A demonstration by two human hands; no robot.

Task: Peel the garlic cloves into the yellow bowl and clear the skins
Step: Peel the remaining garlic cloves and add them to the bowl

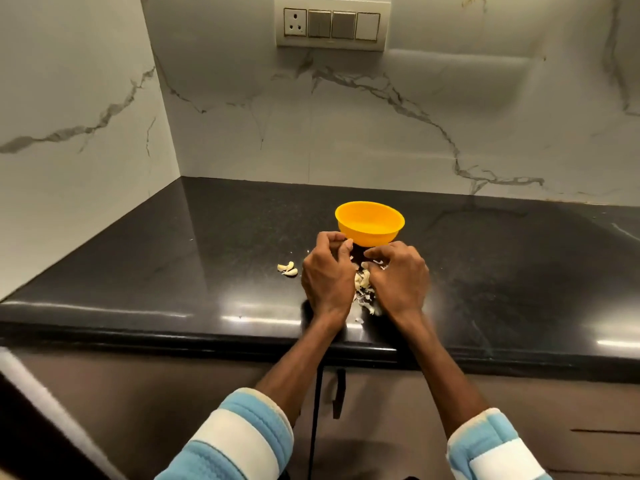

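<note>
Head view, one moment. The yellow bowl (pixel 370 223) stands upright on the black desk (pixel 207 251), near the middle, on the far side of both hands. Its inside shows no contents that can be made out.

The left hand (pixel 327 277) is curled with fingers bent inward, its thumb tip close to the near left wall of the bowl. Whether a clove sits inside the curl cannot be told. The right hand (pixel 398 275) is just beside it, fingers bent down toward the desk; what they pinch, if anything, is hidden. The two hands are close together but apart, with a narrow gap between them.

In that gap and just near of it lies a heap of garlic skins (pixel 364 289), pale and papery, scattered toward the desk's near edge. A small group of garlic cloves (pixel 288 268) lies on the desk to the left of the left hand, clear of it.

Both forearms carry blue-and-white striped sleeves (pixel 242 441). On the far marble wall a switch plate (pixel 332 24) with one socket is mounted
</note>
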